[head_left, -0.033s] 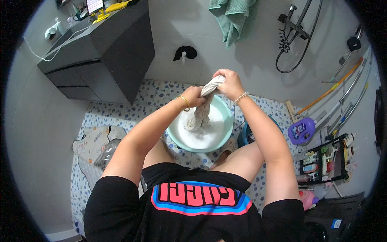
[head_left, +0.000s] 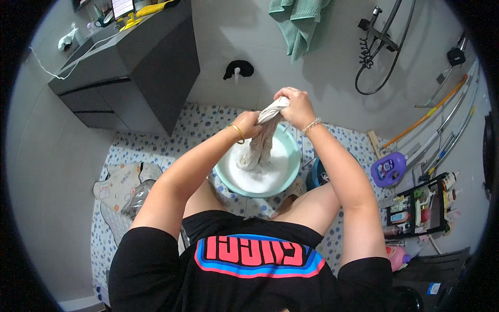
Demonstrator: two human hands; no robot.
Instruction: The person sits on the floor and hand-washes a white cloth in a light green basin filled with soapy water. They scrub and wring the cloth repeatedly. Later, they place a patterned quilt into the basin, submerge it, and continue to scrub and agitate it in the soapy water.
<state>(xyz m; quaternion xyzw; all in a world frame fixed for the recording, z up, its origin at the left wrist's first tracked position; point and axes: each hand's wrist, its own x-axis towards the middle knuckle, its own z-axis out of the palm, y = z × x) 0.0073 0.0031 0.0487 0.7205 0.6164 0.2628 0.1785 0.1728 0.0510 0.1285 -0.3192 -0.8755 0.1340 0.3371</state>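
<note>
A pale, wet cloth [head_left: 272,110] is stretched and bunched between my two hands above a light green basin [head_left: 224,179]. My left hand [head_left: 247,124], with a gold bangle at its wrist, is closed round the cloth's nearer end. Higher and to the right, my right hand [head_left: 297,108] grips the other end, fingers curled over it. A greyish length of the same cloth hangs down into thick white suds [head_left: 260,179] in the basin. What lies under the suds is hidden.
A blue bucket [head_left: 313,177] with dark contents stands right of the basin, partly behind my right forearm. Farther right are a purple detergent bottle [head_left: 389,169] and a black rack [head_left: 416,205] of bottles. A grey cabinet [head_left: 156,67] stands far left; a patterned mat [head_left: 117,187] lies left.
The hanging part of the cloth has shifted slightly. Both hands keep their grip in nearly the same place.
</note>
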